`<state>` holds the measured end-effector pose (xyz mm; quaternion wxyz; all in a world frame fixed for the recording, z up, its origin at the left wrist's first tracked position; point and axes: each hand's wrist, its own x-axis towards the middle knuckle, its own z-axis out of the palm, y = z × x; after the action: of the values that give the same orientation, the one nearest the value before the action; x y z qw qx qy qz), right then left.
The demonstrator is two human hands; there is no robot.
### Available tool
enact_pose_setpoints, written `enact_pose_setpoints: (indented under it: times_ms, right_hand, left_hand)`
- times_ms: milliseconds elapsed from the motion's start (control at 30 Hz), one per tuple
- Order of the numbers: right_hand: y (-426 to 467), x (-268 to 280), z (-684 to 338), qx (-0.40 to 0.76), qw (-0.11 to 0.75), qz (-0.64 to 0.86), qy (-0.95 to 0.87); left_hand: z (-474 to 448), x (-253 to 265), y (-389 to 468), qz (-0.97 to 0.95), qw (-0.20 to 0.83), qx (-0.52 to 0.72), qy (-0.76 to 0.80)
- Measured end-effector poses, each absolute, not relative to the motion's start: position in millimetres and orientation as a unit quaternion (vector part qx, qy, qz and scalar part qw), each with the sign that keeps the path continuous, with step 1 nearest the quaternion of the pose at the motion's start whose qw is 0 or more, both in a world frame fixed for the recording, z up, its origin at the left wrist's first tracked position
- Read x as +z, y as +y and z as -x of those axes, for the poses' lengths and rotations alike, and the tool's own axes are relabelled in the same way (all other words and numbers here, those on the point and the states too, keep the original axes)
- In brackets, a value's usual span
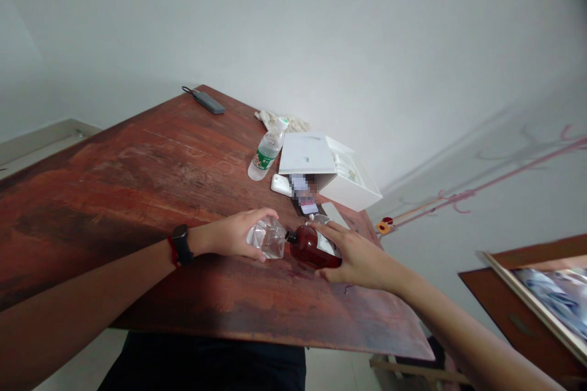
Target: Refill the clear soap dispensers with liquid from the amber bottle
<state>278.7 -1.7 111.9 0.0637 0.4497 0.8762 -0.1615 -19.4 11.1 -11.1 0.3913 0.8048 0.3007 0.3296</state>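
Observation:
My left hand [243, 233] is closed around a clear faceted glass [271, 239], tipped so its mouth faces right. My right hand [355, 255] grips a reddish-brown bottle [304, 245] with a white label. That bottle lies tilted on its side, its dark open neck pointing left at the glass's rim. Whether any liquid passes between them I cannot make out. Just behind the brown bottle is a small clear plastic piece [320, 219], partly hidden by my right fingers.
Beyond my hands on the wooden table [151, 195] stand a green-labelled plastic bottle [266, 153], a white box [353, 186] with its lid [306, 154], a phone [308, 208] and a white case [280, 184]. A grey device [208, 102] lies at the far corner. A pink coat stand [458, 197] leans right.

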Motion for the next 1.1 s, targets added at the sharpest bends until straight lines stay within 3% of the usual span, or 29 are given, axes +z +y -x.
enact_pose_setpoints:
  times_ms: [1100]
  right_hand:
    - [-3.1,112.1,-278.6,-0.143,0.062,-0.455,0.877]
  left_hand:
    - [19.6,-5.3,12.9,-0.802,0.417,0.318,0.286]
